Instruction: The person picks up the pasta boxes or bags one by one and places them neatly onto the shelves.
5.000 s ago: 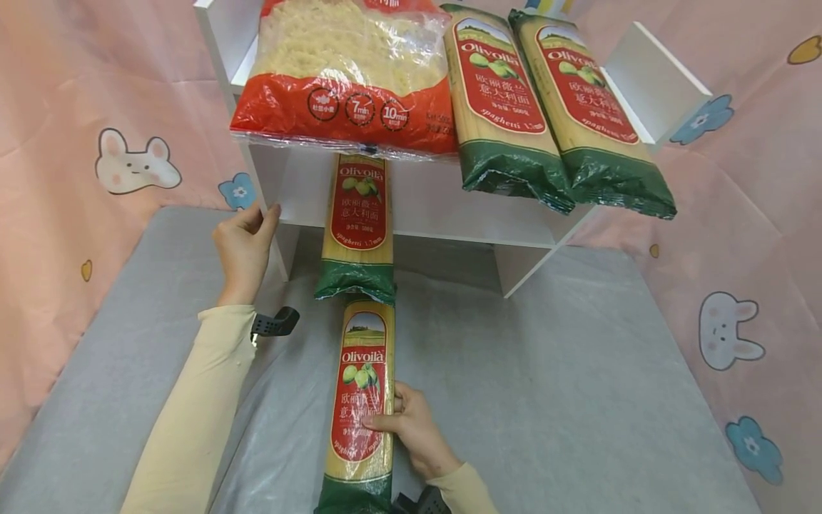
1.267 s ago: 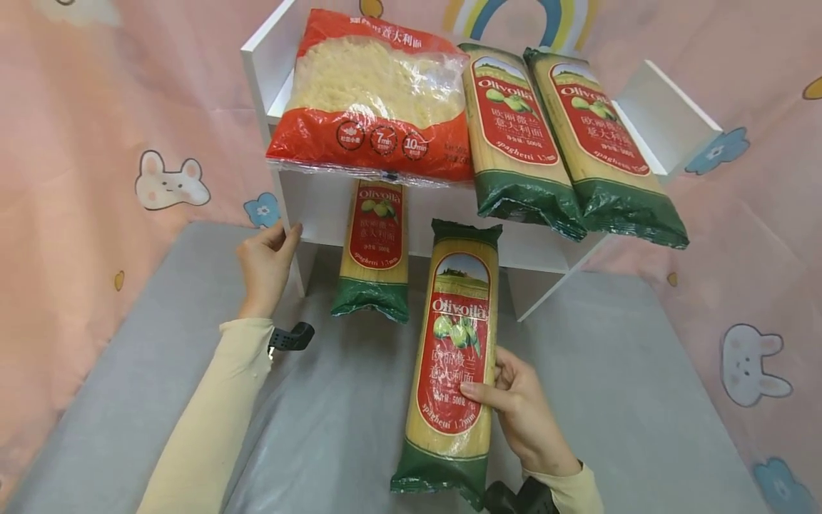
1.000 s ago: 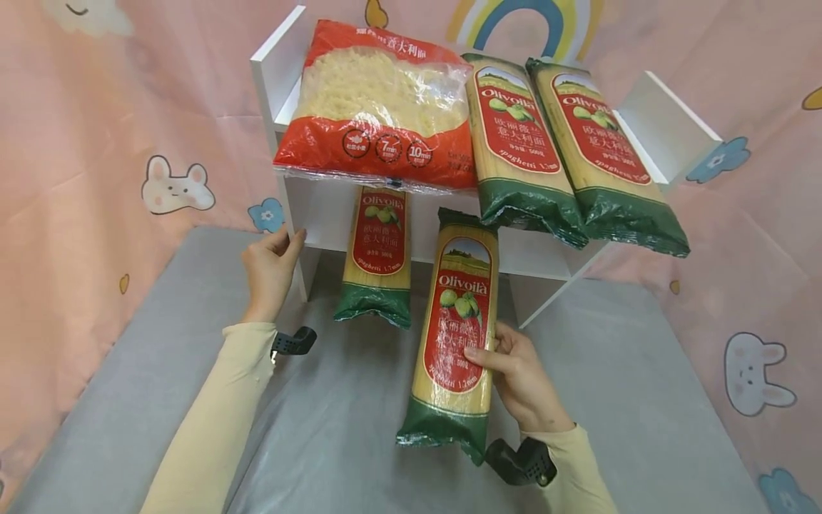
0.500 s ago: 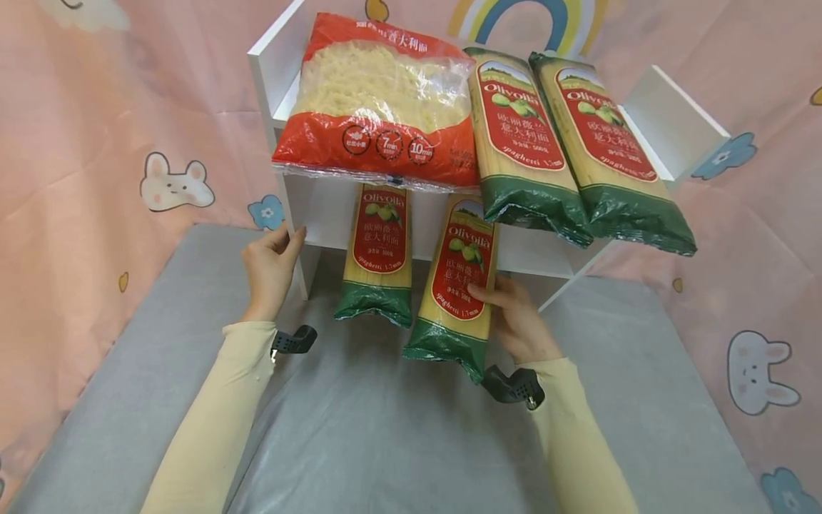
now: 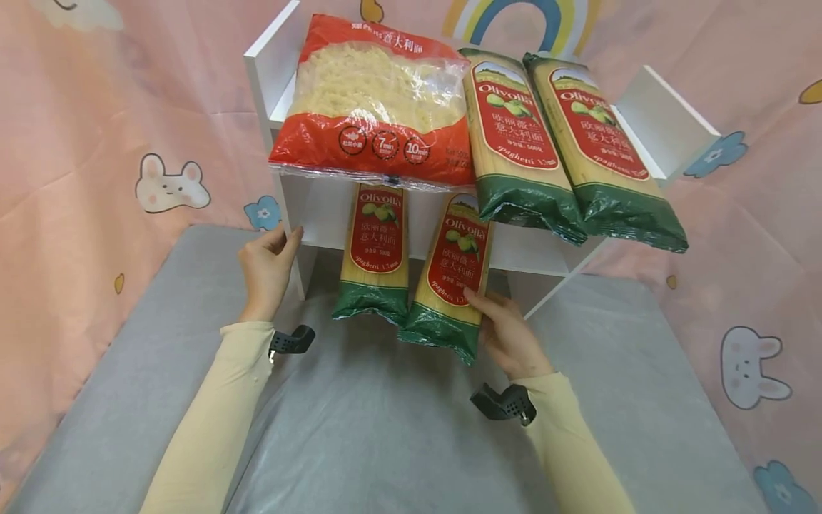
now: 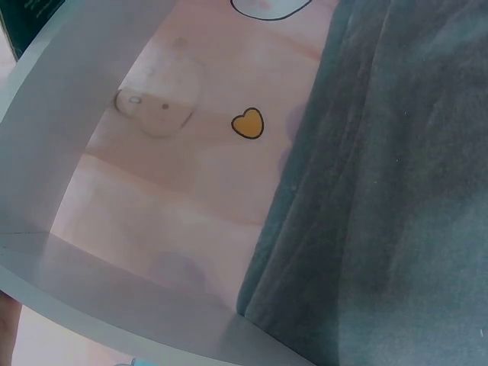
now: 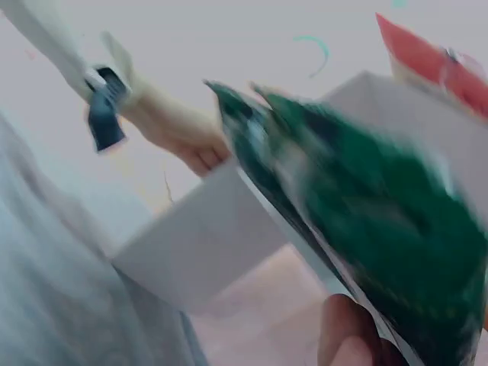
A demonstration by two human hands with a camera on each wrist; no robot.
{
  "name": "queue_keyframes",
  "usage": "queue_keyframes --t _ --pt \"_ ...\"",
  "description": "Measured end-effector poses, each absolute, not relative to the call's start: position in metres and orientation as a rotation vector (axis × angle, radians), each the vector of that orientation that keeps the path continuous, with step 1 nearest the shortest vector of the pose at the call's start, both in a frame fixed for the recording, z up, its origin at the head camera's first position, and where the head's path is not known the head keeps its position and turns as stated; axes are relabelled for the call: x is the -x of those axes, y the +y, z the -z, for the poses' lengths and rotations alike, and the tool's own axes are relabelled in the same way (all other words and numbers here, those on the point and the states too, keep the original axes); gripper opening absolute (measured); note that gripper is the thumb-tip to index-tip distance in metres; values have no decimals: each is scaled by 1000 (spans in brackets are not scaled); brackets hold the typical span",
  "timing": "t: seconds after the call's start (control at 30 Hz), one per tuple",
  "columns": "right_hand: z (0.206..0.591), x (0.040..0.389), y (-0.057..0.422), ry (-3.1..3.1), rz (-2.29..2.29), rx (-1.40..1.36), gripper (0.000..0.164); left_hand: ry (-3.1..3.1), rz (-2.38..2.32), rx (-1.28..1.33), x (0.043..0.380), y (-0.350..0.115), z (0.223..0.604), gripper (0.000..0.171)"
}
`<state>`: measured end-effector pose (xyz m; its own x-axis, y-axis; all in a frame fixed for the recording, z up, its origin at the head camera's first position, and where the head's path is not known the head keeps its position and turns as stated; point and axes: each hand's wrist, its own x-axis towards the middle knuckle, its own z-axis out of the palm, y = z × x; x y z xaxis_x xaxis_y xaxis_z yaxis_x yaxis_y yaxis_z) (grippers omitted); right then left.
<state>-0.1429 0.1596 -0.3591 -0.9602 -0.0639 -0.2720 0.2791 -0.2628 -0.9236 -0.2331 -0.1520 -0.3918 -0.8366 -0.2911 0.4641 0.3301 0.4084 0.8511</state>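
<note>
My right hand [image 5: 510,332] holds a spaghetti pack [image 5: 454,260] by its right edge near the green end, thumb on the label and the other fingers hidden beneath. The pack's far end reaches into the middle level of the white shelf [image 5: 526,253], and its near end sticks out over the front edge. Just left of it lies a second spaghetti pack [image 5: 374,246], their green ends side by side. My left hand [image 5: 265,275] pinches the shelf's left side panel. In the right wrist view the green pack ends [image 7: 381,221] are blurred, with my fingertips [image 7: 347,324] below them.
On the top level rest a red bag of pasta [image 5: 379,107] and two more spaghetti packs, one in the middle [image 5: 514,128] and one at the right [image 5: 600,135], overhanging the front. A grey cloth [image 5: 385,428] covers the table under the shelf. A pink printed curtain [image 5: 96,235] hangs behind.
My right hand has carried its spaghetti pack from low in front up and right, then back into the middle level beside the other pack. The left hand keeps its hold on the side panel.
</note>
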Motion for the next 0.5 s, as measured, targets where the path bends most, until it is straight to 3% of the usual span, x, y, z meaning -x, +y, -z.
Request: queue_keyframes --t 0.2,0.5 --pt "361 122 155 1777 2363 -259 26 -2101 1469 24 235 -153 391 23" --pt "361 140 173 1762 2410 -284 10 -2096 1461 4 237 -154 392 24"
